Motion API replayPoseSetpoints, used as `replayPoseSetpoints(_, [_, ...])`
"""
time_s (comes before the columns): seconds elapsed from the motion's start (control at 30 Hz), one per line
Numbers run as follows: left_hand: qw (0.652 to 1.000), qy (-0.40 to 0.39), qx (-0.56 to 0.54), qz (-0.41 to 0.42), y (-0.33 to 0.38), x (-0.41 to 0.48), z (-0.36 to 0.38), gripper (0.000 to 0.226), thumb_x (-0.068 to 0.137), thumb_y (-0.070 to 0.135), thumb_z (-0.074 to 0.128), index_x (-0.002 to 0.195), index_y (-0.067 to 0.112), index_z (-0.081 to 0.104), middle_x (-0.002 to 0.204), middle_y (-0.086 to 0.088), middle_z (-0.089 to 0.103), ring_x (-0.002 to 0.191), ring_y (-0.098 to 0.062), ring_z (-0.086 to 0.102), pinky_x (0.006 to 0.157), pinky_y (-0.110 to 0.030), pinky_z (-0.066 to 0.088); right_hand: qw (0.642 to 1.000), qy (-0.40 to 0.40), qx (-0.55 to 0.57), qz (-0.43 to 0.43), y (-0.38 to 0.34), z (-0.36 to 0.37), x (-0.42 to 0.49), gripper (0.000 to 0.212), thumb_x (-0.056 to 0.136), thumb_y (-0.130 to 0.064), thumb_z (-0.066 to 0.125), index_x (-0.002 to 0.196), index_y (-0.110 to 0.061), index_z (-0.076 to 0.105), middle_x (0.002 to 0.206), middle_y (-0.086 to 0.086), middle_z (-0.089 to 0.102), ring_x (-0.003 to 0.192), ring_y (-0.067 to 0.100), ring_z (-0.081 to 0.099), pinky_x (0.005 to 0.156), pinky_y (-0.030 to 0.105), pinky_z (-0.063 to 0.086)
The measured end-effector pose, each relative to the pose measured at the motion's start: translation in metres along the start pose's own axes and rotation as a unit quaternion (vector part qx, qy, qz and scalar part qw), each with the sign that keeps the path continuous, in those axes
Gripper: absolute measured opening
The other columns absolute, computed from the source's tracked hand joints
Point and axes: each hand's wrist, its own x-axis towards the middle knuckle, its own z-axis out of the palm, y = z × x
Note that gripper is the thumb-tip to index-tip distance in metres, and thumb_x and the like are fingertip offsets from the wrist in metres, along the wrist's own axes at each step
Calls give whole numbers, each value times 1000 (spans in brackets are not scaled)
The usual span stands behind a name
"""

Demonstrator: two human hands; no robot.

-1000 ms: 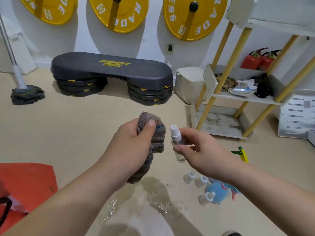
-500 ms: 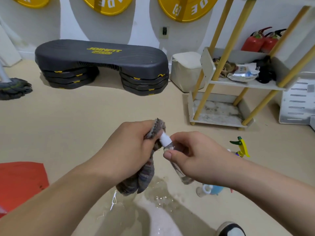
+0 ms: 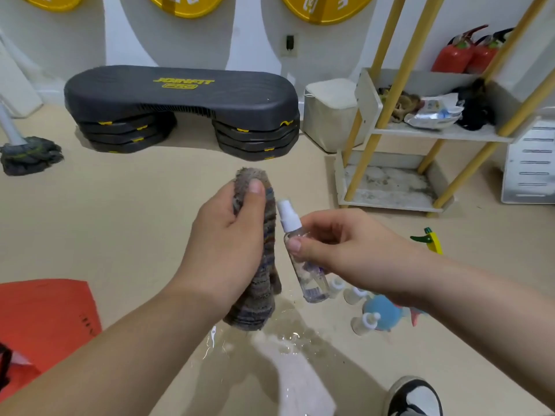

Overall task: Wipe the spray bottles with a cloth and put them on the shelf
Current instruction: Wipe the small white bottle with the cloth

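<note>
Bright, even indoor light, soft shadows, glare on the wet floor (image 3: pixel 282 340), wide-angle bending at edges.

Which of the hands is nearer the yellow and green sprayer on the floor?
Right. The right hand, holding a clear bottle, is left of the sprayer; the left hand, gripping the cloth, is farther left.

The head-worn camera looks forward and down, near the left hand (image 3: pixel 228 244) and right hand (image 3: pixel 351 250).

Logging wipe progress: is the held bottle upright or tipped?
Near upright, slightly tilted: bottle in right hand, cap up and leaning left; left hand grips cloth.
</note>
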Motion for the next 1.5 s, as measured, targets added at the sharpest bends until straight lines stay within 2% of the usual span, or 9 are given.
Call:
replayPoseSetpoints(0.2, [976, -183, -109, -38, -12, -22, 29, 43, 108, 52, 37, 150, 47, 46, 128, 22, 70, 113, 8, 67, 91, -14, 53, 998, 65, 12, -2, 5, 17, 4, 18, 99, -21, 65, 96, -5, 72, 81, 18, 67, 70, 19, 55, 69, 43, 49])
replayPoseSetpoints(0.33, [949, -229, -176, -128, -31, -15, 31, 52, 83, 84, 58, 118, 50, 74, 121, 9, 77, 121, -22, 71, 109, -46, 50, 988, 99, 113, 25, 7, 7, 7, 11, 99, -7, 64, 100, -8, 75, 101, 29, 72, 77, 27, 68, 82, 47, 63])
replayPoseSetpoints(0.4, [950, -229, -173, -121, -47, -5, 25, 53, 72, 88, 64, 106, 50, 77, 120, 2, 78, 126, -35, 66, 109, -57, 49, 984, 83, 151, 41, 6, 1, 6, 14, 96, -1, 65, 101, -8, 76, 95, 24, 73, 73, 22, 68, 83, 43, 64])
replayPoseSetpoints(0.53, [971, -203, -111, -58, -31, -9, 24, 33, 112, 33, 45, 132, 52, 63, 122, 5, 76, 116, -32, 70, 109, -55, 51, 973, 62, 218, 38, -1, 6, 0, 15, 100, -17, 67, 109, -11, 78, 99, 25, 72, 75, 20, 70, 85, 42, 65])
replayPoseSetpoints(0.87, [991, -133, 10, 19, -58, -34, 52, 40, 106, 39, 50, 134, 66, 41, 109, 16, 68, 86, 11, 67, 80, -13, 54, 938, 138, 297, 113, 0, 10, 11, 17, 101, -25, 67, 99, -8, 64, 84, 12, 68, 68, 20, 66, 62, 33, 62])
replayPoseSetpoints(1.0, [998, -53, 23, 13, -59, -21, 48, 35, 95, 54, 51, 131, 51, 53, 119, 9, 68, 111, -8, 66, 100, -39, 54, 933, 57, 338, 113, 2, 12, 14, 42, 96, -29, 73, 124, 0, 62, 89, 12, 75, 77, 22, 73, 76, 37, 64])
replayPoseSetpoints(1.23, [985, -125, -70, -97, -46, -15, 35, 23, 108, 40, 51, 105, 30, 71, 95, -11, 75, 60, -18, 72, 46, -23, 46, 958, 55, 258, 112, 3, -6, 15, 16, 104, -26, 60, 115, -15, 64, 83, 3, 65, 70, 18, 61, 66, 35, 56])
replayPoseSetpoints(1.4, [991, -116, 2, -73, -51, -15, 37, 42, 104, 52, 39, 102, 23, 69, 104, -4, 75, 102, -29, 68, 97, -44, 55, 955, 59, 276, 90, 4, -2, 14, 11, 101, -17, 66, 106, -9, 61, 91, 16, 62, 60, 20, 56, 58, 32, 56])
replayPoseSetpoints(1.5, [961, -123, 240, 68, -53, -28, 42, 34, 110, 42, 29, 124, 27, 56, 116, 2, 60, 106, -22, 60, 89, -40, 50, 961, 43, 244, 122, 8, 10, 10, 23, 98, -26, 71, 106, -9, 58, 79, 13, 64, 59, 20, 60, 58, 31, 58])
